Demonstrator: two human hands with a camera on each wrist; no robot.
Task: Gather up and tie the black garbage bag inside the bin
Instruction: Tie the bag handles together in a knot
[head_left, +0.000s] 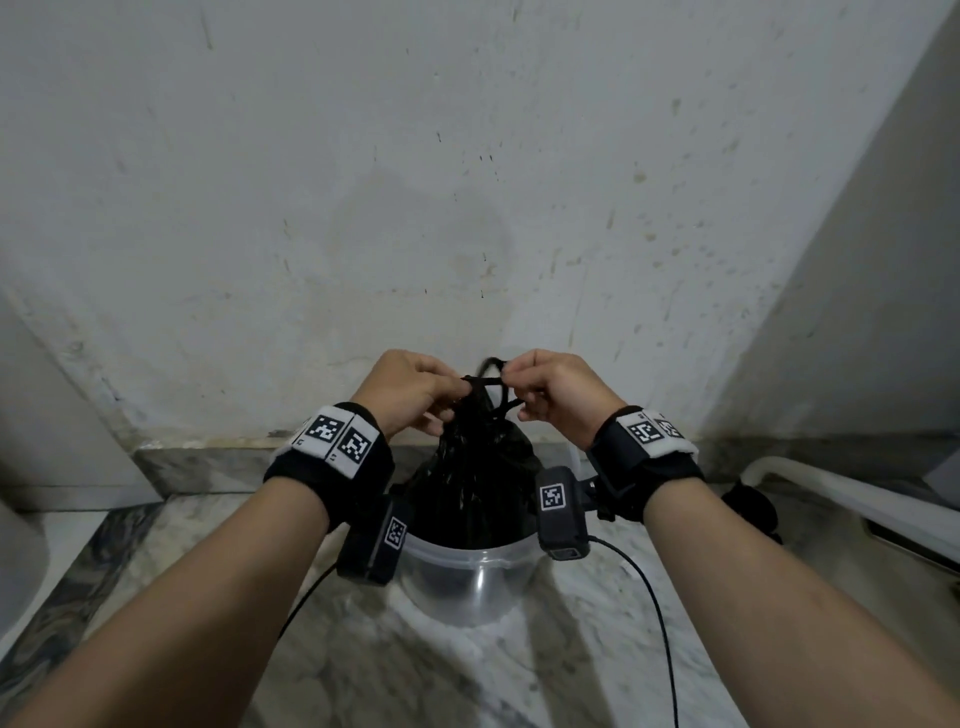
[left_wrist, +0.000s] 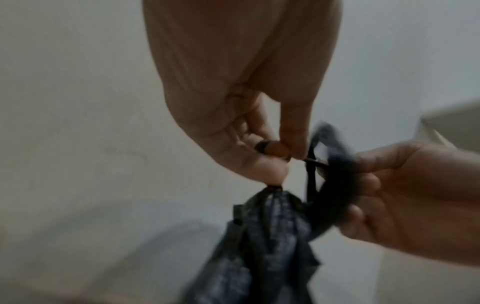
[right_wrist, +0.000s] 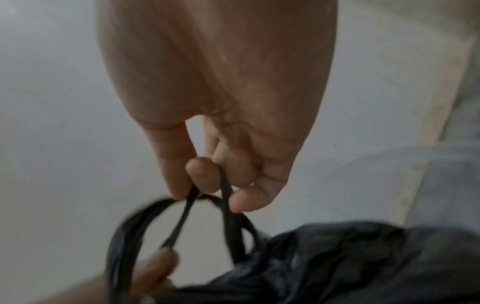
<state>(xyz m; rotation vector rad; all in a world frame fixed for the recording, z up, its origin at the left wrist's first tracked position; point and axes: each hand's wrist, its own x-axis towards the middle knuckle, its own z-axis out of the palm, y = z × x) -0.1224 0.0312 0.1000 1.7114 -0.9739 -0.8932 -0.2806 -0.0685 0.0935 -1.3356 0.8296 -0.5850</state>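
Observation:
The black garbage bag (head_left: 475, 467) stands gathered into a neck that rises out of a clear plastic bin (head_left: 462, 577) on the marble floor. My left hand (head_left: 415, 392) pinches a thin strand of the bag's top, and its lower fingers hold the gathered neck (left_wrist: 272, 205). My right hand (head_left: 545, 389) pinches the other end of the strand and has the bag's handle loops (right_wrist: 228, 216) running between its fingers. In the right wrist view a black loop (right_wrist: 124, 232) curves down toward the left hand's fingertip (right_wrist: 155, 265). The two hands sit close together above the bin.
A stained white wall (head_left: 467, 182) rises right behind the bin, above a grey stone skirting (head_left: 208, 462). A white pipe or rail (head_left: 831, 493) runs at the right. Cables (head_left: 660, 623) trail from the wrist cameras over the marble floor (head_left: 467, 675).

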